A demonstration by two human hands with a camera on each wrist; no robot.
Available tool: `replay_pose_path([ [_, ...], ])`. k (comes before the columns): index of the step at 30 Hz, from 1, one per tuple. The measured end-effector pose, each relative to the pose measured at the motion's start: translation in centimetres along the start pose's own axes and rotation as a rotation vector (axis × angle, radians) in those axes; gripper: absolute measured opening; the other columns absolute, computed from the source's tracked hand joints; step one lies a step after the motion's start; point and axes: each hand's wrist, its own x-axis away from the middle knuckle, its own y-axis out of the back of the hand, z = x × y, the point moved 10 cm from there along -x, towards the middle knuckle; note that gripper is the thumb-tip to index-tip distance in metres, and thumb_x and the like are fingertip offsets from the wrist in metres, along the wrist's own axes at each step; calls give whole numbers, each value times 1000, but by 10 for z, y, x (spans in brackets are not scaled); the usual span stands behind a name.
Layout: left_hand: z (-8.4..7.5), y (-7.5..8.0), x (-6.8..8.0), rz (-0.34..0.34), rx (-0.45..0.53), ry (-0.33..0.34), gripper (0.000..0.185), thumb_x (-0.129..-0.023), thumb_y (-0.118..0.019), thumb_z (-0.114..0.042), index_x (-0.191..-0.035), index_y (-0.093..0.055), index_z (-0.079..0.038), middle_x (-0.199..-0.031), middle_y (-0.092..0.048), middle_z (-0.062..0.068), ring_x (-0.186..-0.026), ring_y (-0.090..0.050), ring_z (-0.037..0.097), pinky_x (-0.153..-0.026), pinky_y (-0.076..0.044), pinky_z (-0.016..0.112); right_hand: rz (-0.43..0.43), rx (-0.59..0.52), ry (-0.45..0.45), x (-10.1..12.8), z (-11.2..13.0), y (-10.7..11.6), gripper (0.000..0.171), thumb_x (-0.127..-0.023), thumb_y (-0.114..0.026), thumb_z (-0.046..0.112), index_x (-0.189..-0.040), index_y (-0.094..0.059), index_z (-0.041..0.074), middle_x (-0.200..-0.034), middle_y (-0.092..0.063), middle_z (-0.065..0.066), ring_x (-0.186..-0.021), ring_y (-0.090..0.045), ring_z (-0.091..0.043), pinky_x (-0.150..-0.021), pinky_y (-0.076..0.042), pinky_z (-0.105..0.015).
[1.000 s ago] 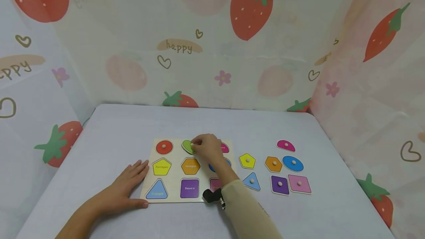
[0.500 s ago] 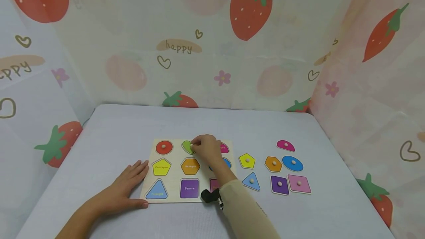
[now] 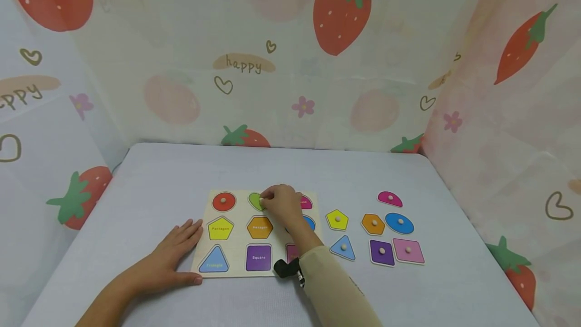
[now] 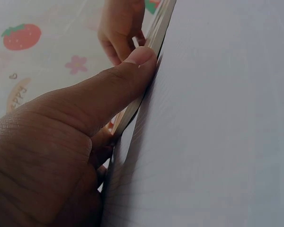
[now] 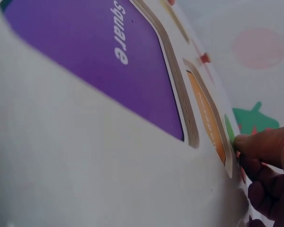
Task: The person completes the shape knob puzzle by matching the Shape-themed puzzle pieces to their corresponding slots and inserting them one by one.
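Observation:
A pale wooden shape puzzle board [image 3: 237,261] lies on the white table. My right hand [image 3: 282,205] reaches over its back row and pinches the knob of a green heart puzzle piece [image 3: 255,199], which sits flat at its matching spot. In the right wrist view, thumb and fingers close on the green piece [image 5: 229,130] beyond the orange hexagon recess [image 5: 206,111]. A red circle piece [image 3: 224,201] sits in the back left recess. My left hand [image 3: 170,256] rests beside the board's left edge, fingers spread; in the left wrist view its thumb [image 4: 113,85] lies along the board's near edge.
Loose knobbed pieces lie right of the board: yellow pentagon [image 3: 337,220], blue triangle [image 3: 343,249], orange hexagon [image 3: 373,224], blue oval [image 3: 399,223], magenta half-circle [image 3: 390,199], purple square [image 3: 382,253] and pink rectangle [image 3: 409,251]. Strawberry-printed cloth [image 3: 245,105] hangs around the table.
The green heart piece, slightly raised with its edge showing a second ago, has settled flat into the board. My right hand keeps pinching its knob; my left hand stays put.

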Motion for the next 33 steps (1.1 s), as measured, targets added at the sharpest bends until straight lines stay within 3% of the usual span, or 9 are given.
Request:
replay_pose_path([
  [4,0,0,0,-1,-12,-5,120,-72,-75,-73,-163,-27,-13,-172,-19,4,-159,-6,34,-114,18,11,15,2,-10,1,0,0,12,-92,-78,29,-99,-82,20,-81,-70,9,-92,-60,-17,-103,-36,-52],
  [16,-1,0,-1,2,-12,-3,120,-72,-76,-73,-163,-28,-11,-172,-20,5,-159,-5,34,-116,18,14,34,23,10,-1,1,0,13,-93,-77,30,-101,-81,21,-82,-70,10,-91,-61,-15,-102,-36,-53],
  [24,-2,1,-1,8,-1,6,120,-72,-76,-73,-163,-26,-12,-172,-18,3,-160,-3,33,-120,16,20,76,9,49,5,1,11,17,-93,-76,30,-107,-80,20,-89,-72,8,-90,-61,-15,-92,-42,-43],
  [28,-4,3,0,3,5,-4,120,-72,-75,-72,-163,-27,-12,-172,-19,5,-159,-4,35,-126,12,32,102,-10,95,11,3,21,19,-95,-74,27,-112,-79,20,-93,-71,8,-91,-57,-16,-87,-48,-38],
  [33,-1,1,-1,7,-8,3,120,-72,-76,-72,-163,-27,-12,-172,-19,4,-159,-4,34,-122,15,23,87,-1,191,21,4,41,22,-95,-73,24,-116,-78,19,-98,-73,8,-94,-56,-18,-85,-48,-37],
])
